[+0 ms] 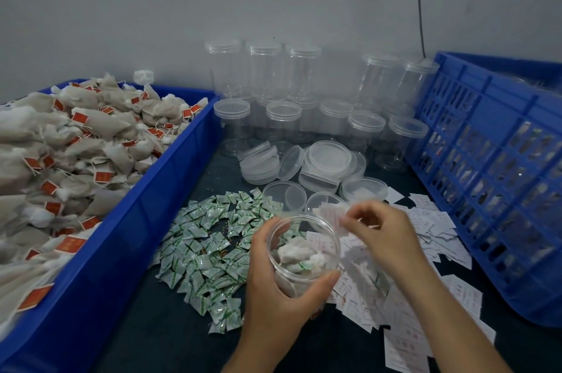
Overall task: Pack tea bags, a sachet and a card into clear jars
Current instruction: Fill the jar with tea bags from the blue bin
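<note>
My left hand grips a clear open jar tilted toward me over the dark table. Inside it lie white tea bags and a green-and-white sachet. My right hand pinches a white card at the jar's rim; the card is blurred. A heap of green-and-white sachets lies left of the jar. Loose white cards are spread under and to the right of my right hand.
A blue bin heaped with tea bags with red tags fills the left. Lidded clear jars stand at the back by the wall, with loose lids in front. A blue slatted crate stands at the right.
</note>
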`<state>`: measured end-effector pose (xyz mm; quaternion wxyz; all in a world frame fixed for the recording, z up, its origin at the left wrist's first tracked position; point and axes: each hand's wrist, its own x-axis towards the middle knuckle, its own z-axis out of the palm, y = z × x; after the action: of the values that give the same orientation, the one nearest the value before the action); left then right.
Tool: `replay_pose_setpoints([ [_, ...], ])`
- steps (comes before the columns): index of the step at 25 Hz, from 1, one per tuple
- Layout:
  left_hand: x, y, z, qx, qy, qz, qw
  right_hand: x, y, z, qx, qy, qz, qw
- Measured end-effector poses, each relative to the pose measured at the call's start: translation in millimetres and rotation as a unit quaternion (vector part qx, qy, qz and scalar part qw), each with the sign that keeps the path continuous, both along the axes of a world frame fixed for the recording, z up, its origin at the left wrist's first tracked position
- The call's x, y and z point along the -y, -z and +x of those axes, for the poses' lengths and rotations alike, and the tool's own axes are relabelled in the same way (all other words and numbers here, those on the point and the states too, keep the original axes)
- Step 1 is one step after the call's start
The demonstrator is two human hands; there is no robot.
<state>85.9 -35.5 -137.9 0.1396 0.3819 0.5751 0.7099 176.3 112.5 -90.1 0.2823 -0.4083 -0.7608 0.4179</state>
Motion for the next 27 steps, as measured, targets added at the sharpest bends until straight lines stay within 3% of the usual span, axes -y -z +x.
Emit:
replay_pose_setpoints([
  [4,-2,1,-1,-0.022,-0.021,0.003,1.000,21,-53,11,-0.180,-0.089,-0.007,0.980],
  [5,-2,1,-1,-0.020,-0.019,0.002,1.000,28,-60,10,-0.160,-0.128,-0.011,0.979],
  [7,-1,0,0,-0.004,-0.005,0.006,1.000,38,-63,5,-0.030,-0.197,0.009,0.980],
  [9,0,-1,0,-0.005,-0.006,0.010,1.000,43,-58,0,0.106,-0.228,0.090,0.964],
  [12,0,-4,1,-0.013,-0.012,0.021,1.000,42,-58,-6,0.207,-0.244,0.195,0.927],
  [14,-1,-4,0,-0.017,-0.003,0.023,1.000,38,-63,-6,0.226,-0.262,0.241,0.907],
  [17,3,1,1,0.027,0.023,0.020,0.999,31,-77,-2,0.175,-0.262,0.246,0.917],
  [20,2,2,4,0.054,0.055,0.014,0.997,34,-93,6,0.249,-0.290,0.227,0.896],
  [23,-22,-25,16,0.049,0.037,0.025,0.998,27,-115,18,0.308,-0.292,0.284,0.860],
  [27,-75,-87,44,0.010,0.037,0.096,0.995,-1,-177,45,0.275,-0.230,0.363,0.860],
])
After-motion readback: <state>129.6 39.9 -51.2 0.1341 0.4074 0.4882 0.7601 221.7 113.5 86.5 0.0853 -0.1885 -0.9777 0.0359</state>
